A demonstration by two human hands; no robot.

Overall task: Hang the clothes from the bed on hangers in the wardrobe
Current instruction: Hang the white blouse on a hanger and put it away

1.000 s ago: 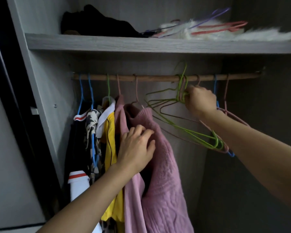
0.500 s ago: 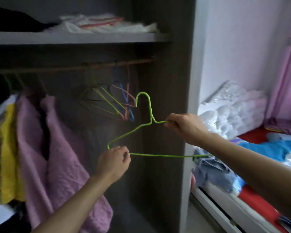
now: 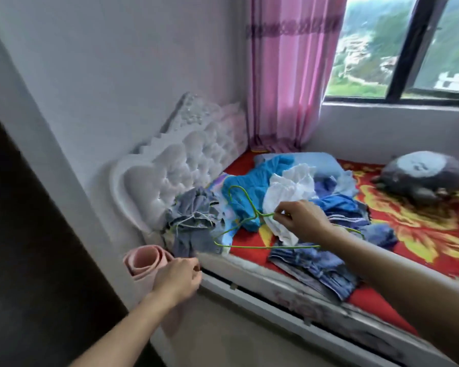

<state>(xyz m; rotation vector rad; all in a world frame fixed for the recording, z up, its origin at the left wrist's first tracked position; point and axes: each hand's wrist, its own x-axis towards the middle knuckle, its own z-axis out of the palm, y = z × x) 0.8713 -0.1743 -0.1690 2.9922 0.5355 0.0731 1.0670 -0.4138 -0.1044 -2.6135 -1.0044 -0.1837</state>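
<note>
A green wire hanger (image 3: 249,221) is pinched just below its hook by my right hand (image 3: 302,221), above the clothes pile on the bed (image 3: 421,242). The pile holds a grey denim garment (image 3: 194,218) by the headboard, a bright blue garment (image 3: 249,197), a white garment (image 3: 289,192), a dark blue striped piece (image 3: 339,207) and folded denim (image 3: 316,266) at the mattress edge. My left hand (image 3: 178,279) hangs lower, beside the bed's corner, fingers curled with nothing in them, apart from the hanger. The wardrobe's dark side panel (image 3: 24,234) fills the left edge.
A rolled pink mat (image 3: 146,263) stands between the wardrobe and the white tufted headboard (image 3: 191,154). A grey plush cushion (image 3: 421,176) lies at the far side of the bed. A pink curtain (image 3: 284,75) and a window (image 3: 403,49) are behind.
I have turned from the wardrobe rail to the bed. My right hand carried the green hanger off the rail and over the clothes. My left hand released the hanger's bar and dropped.
</note>
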